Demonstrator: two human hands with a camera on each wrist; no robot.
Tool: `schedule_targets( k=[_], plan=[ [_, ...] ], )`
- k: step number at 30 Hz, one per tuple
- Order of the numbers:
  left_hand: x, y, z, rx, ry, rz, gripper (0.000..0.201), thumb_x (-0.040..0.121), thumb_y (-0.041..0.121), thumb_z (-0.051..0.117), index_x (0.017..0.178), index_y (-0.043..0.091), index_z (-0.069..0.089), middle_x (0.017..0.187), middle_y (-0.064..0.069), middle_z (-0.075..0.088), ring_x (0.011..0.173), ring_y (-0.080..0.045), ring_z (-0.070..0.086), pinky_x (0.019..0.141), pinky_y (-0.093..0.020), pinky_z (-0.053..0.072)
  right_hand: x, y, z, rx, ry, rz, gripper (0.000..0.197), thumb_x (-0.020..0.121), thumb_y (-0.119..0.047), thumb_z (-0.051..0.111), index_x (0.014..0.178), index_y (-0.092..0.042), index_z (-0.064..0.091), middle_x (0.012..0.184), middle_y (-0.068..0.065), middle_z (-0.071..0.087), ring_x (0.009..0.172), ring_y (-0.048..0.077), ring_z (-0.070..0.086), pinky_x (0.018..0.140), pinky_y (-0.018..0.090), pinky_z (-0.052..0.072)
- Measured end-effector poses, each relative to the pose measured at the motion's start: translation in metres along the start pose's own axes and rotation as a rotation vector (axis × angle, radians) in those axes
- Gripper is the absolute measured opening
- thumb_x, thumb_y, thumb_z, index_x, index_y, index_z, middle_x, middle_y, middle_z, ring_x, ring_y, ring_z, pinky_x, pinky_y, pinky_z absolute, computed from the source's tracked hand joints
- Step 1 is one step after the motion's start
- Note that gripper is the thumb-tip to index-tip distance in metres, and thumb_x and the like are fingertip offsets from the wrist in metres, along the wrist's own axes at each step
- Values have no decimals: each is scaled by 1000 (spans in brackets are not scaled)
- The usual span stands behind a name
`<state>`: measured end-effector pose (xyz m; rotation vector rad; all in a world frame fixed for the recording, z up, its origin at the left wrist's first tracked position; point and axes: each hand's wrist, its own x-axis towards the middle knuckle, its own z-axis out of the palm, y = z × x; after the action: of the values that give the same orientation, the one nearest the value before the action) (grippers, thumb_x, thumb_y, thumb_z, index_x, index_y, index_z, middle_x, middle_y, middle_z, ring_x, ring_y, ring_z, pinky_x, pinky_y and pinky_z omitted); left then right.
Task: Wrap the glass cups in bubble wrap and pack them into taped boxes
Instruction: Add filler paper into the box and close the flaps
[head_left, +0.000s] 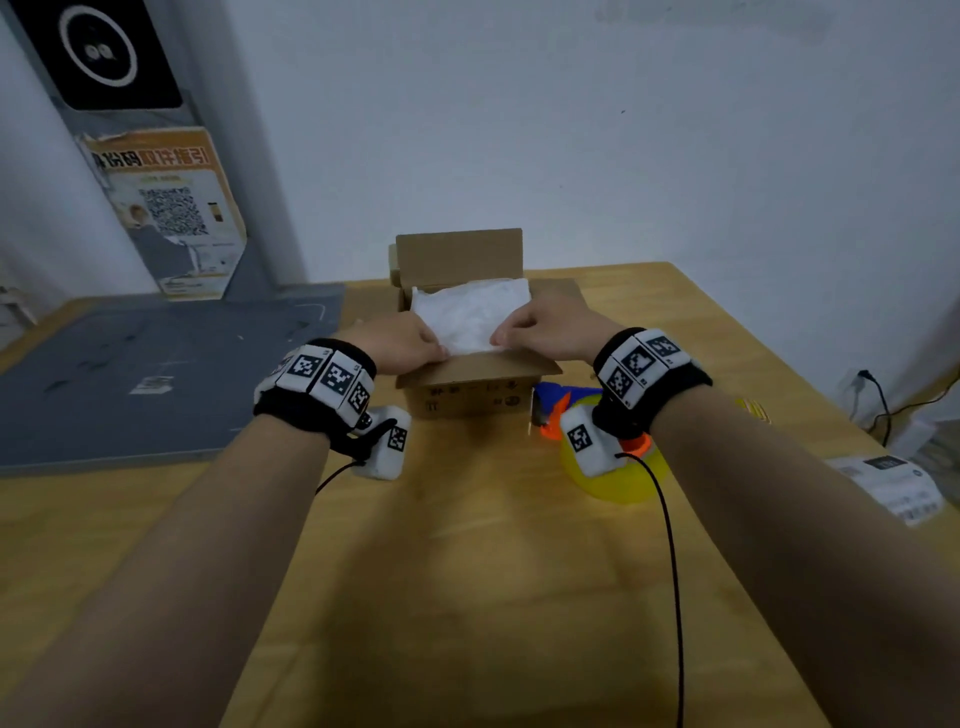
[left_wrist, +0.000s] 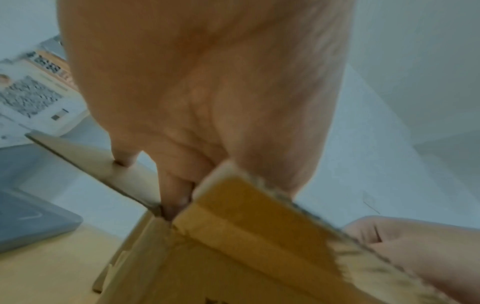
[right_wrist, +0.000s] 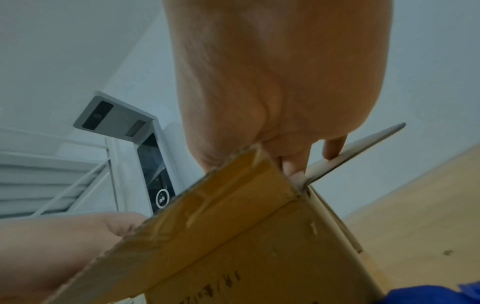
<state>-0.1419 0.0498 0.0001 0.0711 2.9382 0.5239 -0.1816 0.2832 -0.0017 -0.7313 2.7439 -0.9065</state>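
Note:
An open cardboard box (head_left: 470, 400) stands mid-table with its back flap upright. A white bubble-wrapped bundle (head_left: 470, 312) fills its opening and shows slightly above the rim. My left hand (head_left: 431, 349) grips the bundle's near left corner, and my right hand (head_left: 503, 336) grips its near right corner. In the left wrist view my fingers (left_wrist: 179, 191) reach down behind the near flap (left_wrist: 246, 226), with one finger on the side flap (left_wrist: 98, 162). The right wrist view shows my fingers (right_wrist: 293, 164) likewise behind the flap (right_wrist: 221, 216). No glass shows through the wrap.
A blue and orange tape dispenser (head_left: 558, 400) with a yellow roll (head_left: 623, 480) lies just right of the box, under my right wrist. A grey mat (head_left: 130, 374) covers the table's left side. Printed labels (head_left: 888, 483) lie at the right edge. The white wall is close behind.

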Motion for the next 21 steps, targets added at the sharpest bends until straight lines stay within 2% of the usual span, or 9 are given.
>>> schedule_targets(
  k=[3,5,7,9,13,14,17,19,21],
  plan=[
    [-26,-16,3,-35,20,0,45,105,46,49,70,22,63,74,3,56,76,-18,52,107,-52,36,-13,-9,11,82,11,-41,18,99,-27,67,111,-23,80,106,-15,72,109,4,62,98,24,48],
    [-43,-26,6,-3,35,6,41,105,50,46,75,29,64,80,10,57,88,-16,51,115,-62,28,-19,-15,18,109,32,-57,17,99,-27,67,107,-22,81,96,-20,71,94,-1,62,87,23,47],
    [-54,-34,9,8,61,15,31,102,55,49,95,33,70,97,12,64,107,-18,55,117,-63,26,-23,-19,24,89,41,-64,18,99,-31,66,106,-24,81,95,-22,70,93,0,62,87,24,48],
    [-59,-40,12,2,103,1,29,99,55,54,114,35,68,117,10,65,122,-22,55,118,-60,25,-26,-24,28,39,34,-65,17,99,-33,66,107,-28,80,103,-20,70,106,3,62,96,29,51],
    [-55,-41,20,-23,176,9,22,99,48,56,87,30,59,99,8,65,108,-23,59,115,-59,28,-31,-32,29,-88,-5,-50,27,97,-36,69,123,-31,73,118,-16,65,115,3,53,84,14,40],
    [-53,-39,22,-1,179,-4,26,101,48,54,84,28,56,95,9,63,107,-23,58,117,-59,23,-31,-32,31,-138,-16,-35,34,96,-41,69,129,-31,69,125,-15,63,118,4,51,88,15,38],
    [-51,-31,25,128,182,-26,30,103,54,46,88,30,55,96,10,59,117,-20,52,119,-58,6,-28,-29,38,-339,-46,14,52,92,-60,64,139,-38,58,139,-13,58,134,12,47,120,45,22],
    [-49,-28,25,169,157,-24,32,98,63,48,98,33,61,103,7,59,122,-20,48,118,-59,3,-26,-30,40,-385,-56,53,52,94,-61,60,140,-39,55,140,-11,57,137,15,45,122,51,10],
    [-45,-28,26,179,150,-28,37,95,65,52,102,31,64,106,3,55,124,-22,46,119,-58,4,-25,-32,41,-389,-52,50,45,96,-57,59,137,-37,58,139,-11,58,138,15,44,121,53,8]
  ],
)
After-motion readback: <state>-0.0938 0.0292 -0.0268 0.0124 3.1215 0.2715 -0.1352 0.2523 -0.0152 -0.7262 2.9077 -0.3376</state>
